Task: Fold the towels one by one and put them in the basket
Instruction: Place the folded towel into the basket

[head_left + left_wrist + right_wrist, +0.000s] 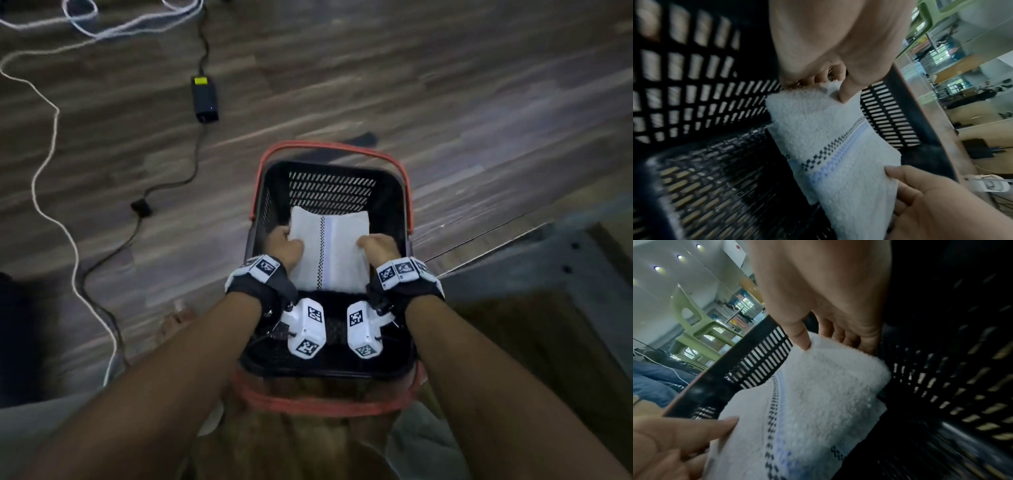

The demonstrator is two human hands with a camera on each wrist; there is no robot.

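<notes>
A folded white towel (329, 250) with a dark checked stripe and a pale blue stripe is held inside the black plastic basket (270, 195), just above its floor. My left hand (286, 245) pinches the towel's left edge and my right hand (375, 246) pinches its right edge. In the left wrist view the thumb presses on top of the towel (828, 138) with the fingers curled beneath, next to the basket's slotted wall (684, 81). The right wrist view shows the same grip on the towel (818, 394), with the basket wall (756, 356) behind. I see no other towel.
The basket has red handles (329, 147) folded down and stands on a wood-pattern floor. A black power adapter (204, 99) and white cables (44, 137) lie on the floor to the left. A low wooden frame (548, 274) stands to the right.
</notes>
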